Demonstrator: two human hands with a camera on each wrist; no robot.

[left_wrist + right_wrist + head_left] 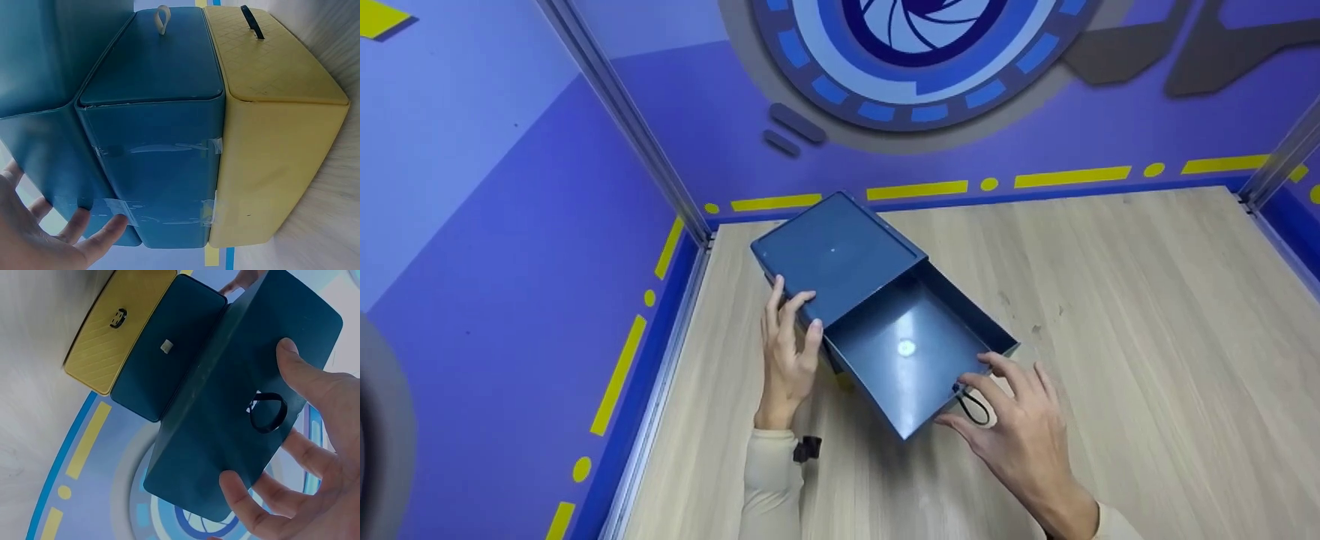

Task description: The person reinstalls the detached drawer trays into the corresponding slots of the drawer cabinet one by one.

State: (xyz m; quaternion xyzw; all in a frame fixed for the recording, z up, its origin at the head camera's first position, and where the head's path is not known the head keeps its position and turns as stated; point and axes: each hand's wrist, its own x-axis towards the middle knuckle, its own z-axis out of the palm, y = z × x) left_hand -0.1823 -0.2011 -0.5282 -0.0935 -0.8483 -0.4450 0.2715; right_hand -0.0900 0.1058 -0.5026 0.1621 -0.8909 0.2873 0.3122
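Note:
A dark blue drawer box [840, 255] tops a stack, its drawer [900, 352] pulled well out toward the lower right. Bare inner floor with a bright glare shows inside that drawer. My right hand [1024, 420] grips the drawer's front, fingers over the rim and thumb against the front face, around a black loop pull [270, 413]. Along the box's left side, my left hand [789, 360] rests with extended fingers touching it. Beneath sit a second dark blue drawer box [154, 152] with a pale loop and a yellow drawer box [281, 169] with a black loop.
The stack stands on a wood-grain table [1147, 337] near its far left corner. A blue-purple printed wall [675, 120] rises behind, and another panel [510, 225] borders the left side. Clear tape [169, 148] runs across the boxes' sides.

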